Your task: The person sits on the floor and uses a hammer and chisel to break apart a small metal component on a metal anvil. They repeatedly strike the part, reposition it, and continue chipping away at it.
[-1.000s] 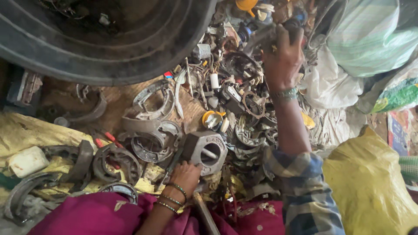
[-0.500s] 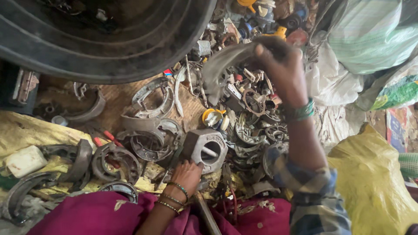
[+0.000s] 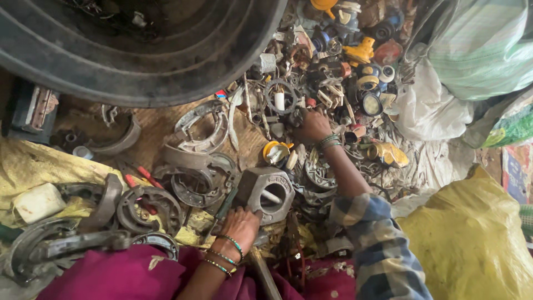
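Observation:
My left hand [image 3: 241, 223], with bangles on the wrist, rests low in the middle. Its fingers curl against the lower edge of a grey hexagonal metal block [image 3: 261, 179] with a round hole. My right hand [image 3: 314, 125], in a blue checked sleeve, reaches up into a heap of small scrap parts [image 3: 333, 72]. Its fingers are dug in among rings and fittings, and what they hold is hidden. A yellow-and-white fitting [image 3: 276, 151] lies between the two hands.
A big black tub [image 3: 166, 66] fills the upper left. Curved brake shoes [image 3: 201, 129] and round metal plates [image 3: 145, 208] lie on the left, with red-handled pliers [image 3: 139, 175]. A yellow sack [image 3: 472, 233] and white and green bags [image 3: 438, 105] crowd the right. Magenta cloth [image 3: 111, 278] covers my lap.
Half a second ago my right hand was raised with a curved metal piece in it. Now it has dropped into the scrap heap without that piece. My left hand has stayed on the block.

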